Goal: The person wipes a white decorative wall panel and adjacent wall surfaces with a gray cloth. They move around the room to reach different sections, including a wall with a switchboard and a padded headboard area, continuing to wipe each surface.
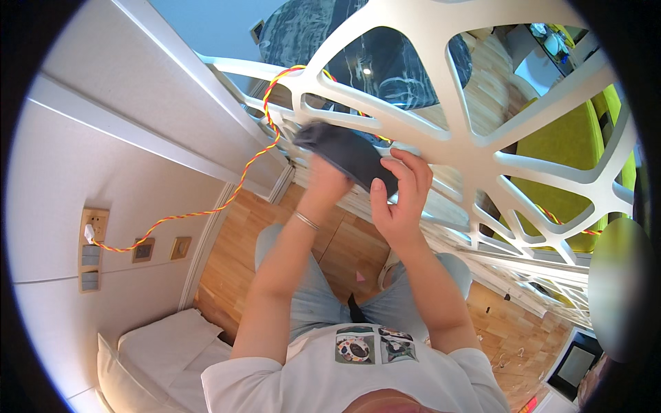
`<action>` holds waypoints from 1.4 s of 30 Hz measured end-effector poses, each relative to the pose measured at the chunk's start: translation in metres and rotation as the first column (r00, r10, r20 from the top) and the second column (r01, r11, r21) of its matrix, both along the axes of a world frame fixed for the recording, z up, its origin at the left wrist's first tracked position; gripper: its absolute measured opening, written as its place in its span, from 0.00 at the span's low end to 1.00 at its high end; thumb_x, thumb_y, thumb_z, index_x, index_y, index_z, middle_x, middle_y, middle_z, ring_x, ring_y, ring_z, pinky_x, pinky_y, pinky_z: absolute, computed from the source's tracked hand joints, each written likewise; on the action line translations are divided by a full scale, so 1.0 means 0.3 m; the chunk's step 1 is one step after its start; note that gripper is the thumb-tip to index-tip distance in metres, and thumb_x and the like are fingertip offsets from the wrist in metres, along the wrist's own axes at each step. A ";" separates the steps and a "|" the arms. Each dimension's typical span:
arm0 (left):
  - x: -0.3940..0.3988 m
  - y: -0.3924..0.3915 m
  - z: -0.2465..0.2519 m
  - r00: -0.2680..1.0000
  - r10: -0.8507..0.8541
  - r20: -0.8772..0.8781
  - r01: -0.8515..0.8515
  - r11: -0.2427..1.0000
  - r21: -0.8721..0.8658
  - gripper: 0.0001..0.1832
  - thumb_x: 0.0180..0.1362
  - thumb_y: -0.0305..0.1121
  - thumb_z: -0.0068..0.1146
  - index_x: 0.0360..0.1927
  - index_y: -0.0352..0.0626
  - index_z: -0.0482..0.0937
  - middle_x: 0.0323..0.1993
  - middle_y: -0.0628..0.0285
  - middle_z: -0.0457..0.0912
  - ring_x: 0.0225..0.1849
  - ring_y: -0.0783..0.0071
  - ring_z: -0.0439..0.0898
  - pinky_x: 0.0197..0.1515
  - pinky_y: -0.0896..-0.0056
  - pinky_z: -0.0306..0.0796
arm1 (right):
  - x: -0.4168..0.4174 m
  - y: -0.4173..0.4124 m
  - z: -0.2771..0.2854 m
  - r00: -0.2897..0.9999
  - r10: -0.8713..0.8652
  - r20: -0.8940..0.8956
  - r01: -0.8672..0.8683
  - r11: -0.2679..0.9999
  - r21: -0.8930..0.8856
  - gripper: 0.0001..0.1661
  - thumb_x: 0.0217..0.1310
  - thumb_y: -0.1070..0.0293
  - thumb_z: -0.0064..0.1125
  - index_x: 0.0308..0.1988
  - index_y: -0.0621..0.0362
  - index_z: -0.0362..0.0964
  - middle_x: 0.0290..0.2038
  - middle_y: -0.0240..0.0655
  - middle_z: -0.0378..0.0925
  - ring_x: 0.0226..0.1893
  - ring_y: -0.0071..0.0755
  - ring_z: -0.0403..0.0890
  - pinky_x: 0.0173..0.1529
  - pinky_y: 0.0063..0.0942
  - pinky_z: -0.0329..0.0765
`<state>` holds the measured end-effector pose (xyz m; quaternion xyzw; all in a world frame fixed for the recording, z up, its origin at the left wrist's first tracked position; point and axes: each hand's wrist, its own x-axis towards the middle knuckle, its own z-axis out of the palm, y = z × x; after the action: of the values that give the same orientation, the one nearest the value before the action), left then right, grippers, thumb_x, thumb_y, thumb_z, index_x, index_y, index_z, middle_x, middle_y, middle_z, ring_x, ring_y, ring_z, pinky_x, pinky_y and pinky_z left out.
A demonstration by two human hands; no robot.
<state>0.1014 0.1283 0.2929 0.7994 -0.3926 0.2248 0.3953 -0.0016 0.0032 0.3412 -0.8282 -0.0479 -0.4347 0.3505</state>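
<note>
A dark grey item [351,155], apparently a folded cloth or soft pouch, is held up before the white lattice screen [459,149]. My left hand [329,178] grips it from below and the left; motion blurs this hand, and its fingers are hidden behind the item. At the item's right end, my right hand [405,193] has its thumb on the near side and its fingers curled at the upper edge. A red-and-yellow twisted cord [248,164] passes left of the item and loops over a bar of the screen.
The cord's white plug [89,233] sits in a wall socket plate [94,219] at the left. Beyond the screen are a dark marbled round table [304,36] and a yellow-green seat [557,139]. A cushion [124,377] lies at lower left. Scraps dot the wooden floor [485,330].
</note>
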 end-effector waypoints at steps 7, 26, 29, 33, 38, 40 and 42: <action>-0.053 -0.104 -0.018 0.950 0.076 -0.303 -0.173 0.935 -0.309 0.13 0.45 0.33 0.62 0.35 0.42 0.79 0.38 0.55 0.80 0.44 0.51 0.76 0.49 0.53 0.66 | -0.020 -0.018 0.024 0.999 -0.018 0.040 0.016 0.999 0.049 0.16 0.49 0.72 0.60 0.42 0.59 0.73 0.49 0.43 0.72 0.50 0.48 0.69 0.56 0.40 0.63; -0.182 -0.102 0.187 0.190 -0.949 -0.252 -0.432 0.149 -0.889 0.25 0.67 0.50 0.39 0.53 0.38 0.72 0.50 0.51 0.78 0.51 0.58 0.78 0.56 0.54 0.73 | -0.071 -0.072 0.075 0.975 -0.026 0.221 -0.057 0.932 0.359 0.12 0.63 0.70 0.49 0.45 0.63 0.67 0.50 0.47 0.69 0.51 0.41 0.70 0.58 0.34 0.64; -0.140 -0.048 0.186 0.287 -0.902 -0.323 -0.535 0.129 -0.835 0.17 0.69 0.37 0.38 0.51 0.36 0.73 0.47 0.54 0.79 0.46 0.64 0.79 0.48 0.65 0.76 | -0.072 -0.076 0.076 0.983 -0.036 0.177 -0.018 0.955 0.295 0.11 0.61 0.72 0.51 0.44 0.62 0.68 0.48 0.47 0.71 0.50 0.42 0.70 0.57 0.34 0.65; -0.198 -0.093 0.225 0.521 -0.598 -0.608 -0.448 0.415 -0.792 0.15 0.68 0.32 0.40 0.52 0.37 0.72 0.47 0.58 0.78 0.47 0.69 0.78 0.50 0.70 0.73 | -0.074 -0.092 0.068 0.981 -0.035 0.191 -0.025 0.953 0.303 0.12 0.58 0.73 0.52 0.44 0.62 0.69 0.48 0.47 0.71 0.50 0.45 0.71 0.57 0.35 0.65; -0.203 -0.206 0.338 0.957 -0.207 -0.201 0.073 0.847 -0.526 0.16 0.60 0.28 0.47 0.52 0.35 0.73 0.53 0.55 0.76 0.54 0.65 0.73 0.55 0.66 0.64 | -0.072 -0.078 0.094 0.988 -0.102 0.113 0.082 0.982 0.167 0.14 0.56 0.76 0.52 0.44 0.63 0.70 0.48 0.48 0.72 0.49 0.47 0.71 0.56 0.39 0.65; -0.182 -0.222 0.355 0.990 -0.136 0.040 0.142 0.966 -0.215 0.18 0.56 0.32 0.53 0.50 0.37 0.76 0.53 0.55 0.76 0.55 0.61 0.73 0.57 0.60 0.60 | -0.061 -0.081 0.079 0.989 -0.106 0.108 0.079 0.971 0.226 0.15 0.54 0.78 0.52 0.45 0.62 0.70 0.47 0.48 0.72 0.47 0.47 0.71 0.55 0.39 0.65; -0.170 -0.213 0.362 0.992 -0.123 0.033 0.126 0.983 -0.132 0.20 0.52 0.37 0.57 0.49 0.41 0.78 0.53 0.56 0.76 0.55 0.60 0.73 0.58 0.56 0.55 | -0.059 -0.081 0.080 0.987 -0.107 0.123 0.083 0.980 0.183 0.16 0.53 0.78 0.54 0.45 0.62 0.70 0.47 0.48 0.72 0.48 0.47 0.70 0.55 0.39 0.65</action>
<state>0.0504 0.0645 0.4015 0.7422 -0.4306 0.2353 0.4565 -0.0194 -0.0212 0.3651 -0.7644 0.0075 -0.5074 0.3976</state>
